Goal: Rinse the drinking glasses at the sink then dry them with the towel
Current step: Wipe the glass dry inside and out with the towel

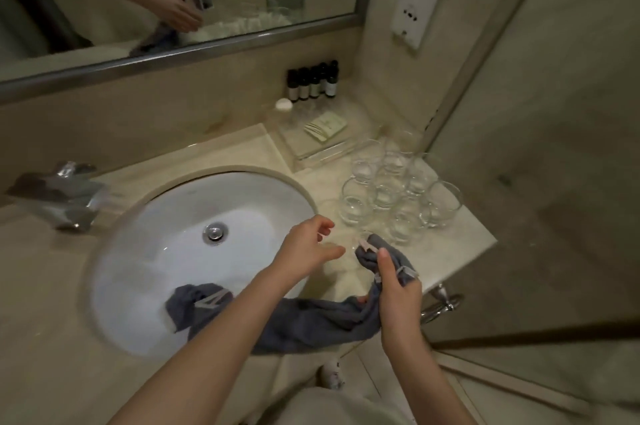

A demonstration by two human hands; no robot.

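fingers [384, 260] of our right hand [398, 300] were curled round the grey towel [304, 320], bunching one end of it, while the fingers [327, 223] of our left hand [306, 249] were loosely spread and held nothing, hovering just beside the bunched end. whether a glass sat inside that wad we could not tell; something clear seemed to show at its top, but it was blurred.

the rest of the towel trailed back under our left forearm and drooped over the near rim into the sink [145, 216]. to dry well, we judged the slack should be gathered up first, since the tail in the basin could pick up water and might drag. the left hand looked free to steady the next glass while the right worked cloth into it.

room was tight on the right. the worktop [464, 237] ended in a corner just beyond the glasses [388, 189], which stood packed together, touching or nearly so, near that edge. we thought taking the nearest one would be safest, lifting straight up so as not to knock its neighbours towards the drop. the open basin to the left gave the only free space for swinging elbows.

farther back stood a clear tray [322, 151] and small dark bottles [311, 81] against the wall.
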